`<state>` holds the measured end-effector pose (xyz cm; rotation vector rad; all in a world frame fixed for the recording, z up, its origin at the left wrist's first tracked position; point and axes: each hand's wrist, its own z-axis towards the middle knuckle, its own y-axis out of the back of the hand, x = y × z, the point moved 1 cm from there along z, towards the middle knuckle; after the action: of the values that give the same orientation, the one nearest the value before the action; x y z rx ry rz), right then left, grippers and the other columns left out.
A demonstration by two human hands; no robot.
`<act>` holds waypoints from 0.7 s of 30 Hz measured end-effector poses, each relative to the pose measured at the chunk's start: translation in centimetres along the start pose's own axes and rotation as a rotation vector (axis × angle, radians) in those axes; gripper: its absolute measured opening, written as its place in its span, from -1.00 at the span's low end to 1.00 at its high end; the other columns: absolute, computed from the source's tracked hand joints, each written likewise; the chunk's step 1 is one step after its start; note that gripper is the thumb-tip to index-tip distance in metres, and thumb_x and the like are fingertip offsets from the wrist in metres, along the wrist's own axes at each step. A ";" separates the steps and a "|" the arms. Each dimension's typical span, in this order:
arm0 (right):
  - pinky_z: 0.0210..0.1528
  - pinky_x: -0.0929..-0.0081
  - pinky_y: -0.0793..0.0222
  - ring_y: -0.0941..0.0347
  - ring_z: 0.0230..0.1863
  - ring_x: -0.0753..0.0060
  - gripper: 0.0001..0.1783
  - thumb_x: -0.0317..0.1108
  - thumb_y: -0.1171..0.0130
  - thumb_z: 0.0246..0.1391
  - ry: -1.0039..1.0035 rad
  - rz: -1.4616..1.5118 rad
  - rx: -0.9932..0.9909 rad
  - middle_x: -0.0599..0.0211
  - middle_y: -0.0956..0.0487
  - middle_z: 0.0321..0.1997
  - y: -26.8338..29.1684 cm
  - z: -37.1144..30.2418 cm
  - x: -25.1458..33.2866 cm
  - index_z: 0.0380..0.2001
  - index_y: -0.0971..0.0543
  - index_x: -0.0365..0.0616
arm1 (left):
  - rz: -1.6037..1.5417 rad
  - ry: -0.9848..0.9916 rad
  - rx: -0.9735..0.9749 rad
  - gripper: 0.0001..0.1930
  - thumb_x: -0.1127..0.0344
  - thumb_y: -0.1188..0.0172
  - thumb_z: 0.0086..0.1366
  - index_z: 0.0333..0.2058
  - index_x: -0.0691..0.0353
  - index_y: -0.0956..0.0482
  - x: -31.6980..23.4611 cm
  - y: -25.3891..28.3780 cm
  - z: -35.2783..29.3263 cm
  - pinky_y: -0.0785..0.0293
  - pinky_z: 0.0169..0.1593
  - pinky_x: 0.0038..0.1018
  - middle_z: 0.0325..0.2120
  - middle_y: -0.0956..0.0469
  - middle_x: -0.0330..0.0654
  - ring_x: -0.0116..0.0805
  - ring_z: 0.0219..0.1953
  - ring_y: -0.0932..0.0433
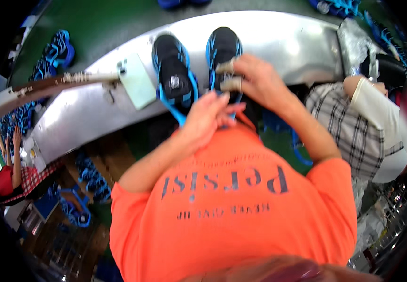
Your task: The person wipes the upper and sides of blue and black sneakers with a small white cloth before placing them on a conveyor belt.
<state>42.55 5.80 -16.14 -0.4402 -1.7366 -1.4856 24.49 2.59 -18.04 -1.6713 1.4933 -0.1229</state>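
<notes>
Two black sports shoes with bright blue edging stand side by side on the curved metal worktop, toes away from me. The left shoe (172, 70) stands untouched, a blue strap-like strip trailing from its heel end towards me. Over the upper of the right shoe (224, 44) lies my right hand (262, 82), its covered fingertips apart and touching the shoe; beige finger covers are on them. My left hand (205, 117) is at the heel end of that same shoe, fingers bent around its near edge. The shoe's opening is largely hidden by my hands.
A pale green card (137, 82) lies left of the shoes, by a brown curved bar (58, 84). More blue-black shoes (58, 51) stand on the green surface beyond. Clear plastic (356, 42) is at the right end. Co-workers sit on both sides, one in a plaid garment (349, 122).
</notes>
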 end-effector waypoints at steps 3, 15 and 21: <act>-0.27 0.39 -0.41 -0.46 -0.33 0.27 -0.63 -0.29 -0.33 -0.11 -0.045 -0.022 -0.012 0.28 -0.49 -0.37 -1.6 -1.8 0.8 -0.14 -0.64 0.00 | -0.080 0.032 -0.024 -0.81 0.28 0.01 0.43 -0.12 0.27 -0.39 1.6 0.0 -2.0 -0.56 -0.35 -0.54 -0.09 -0.47 -0.13 -0.17 0.05 -0.52; -0.25 0.36 -0.37 -0.43 -0.28 0.22 -0.65 -0.26 -0.35 -0.13 0.001 0.079 -0.028 0.25 -0.40 -0.40 -3.8 3.0 0.0 -0.18 -0.64 -0.01 | -0.013 -0.011 -0.033 -0.75 0.26 -0.01 0.43 -0.03 0.26 -0.40 -1.4 4.0 -0.5 -0.54 -0.34 -0.55 -0.09 -0.46 -0.18 -0.17 0.08 -0.49; -0.23 0.43 -0.37 -0.41 -0.30 0.30 -0.64 -0.30 -0.35 -0.14 0.023 0.152 0.050 0.28 -0.39 -0.40 -4.3 4.8 -0.3 -0.17 -0.65 0.01 | -0.003 -0.022 -0.062 -0.77 0.28 0.03 0.44 -0.07 0.30 -0.40 -2.2 4.7 -0.3 -0.55 -0.34 -0.55 -0.16 -0.47 -0.18 -0.17 0.05 -0.52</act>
<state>38.12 9.28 -19.21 -0.5156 -1.6799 -1.3321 20.13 4.75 -19.85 -1.7188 1.4921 -0.0603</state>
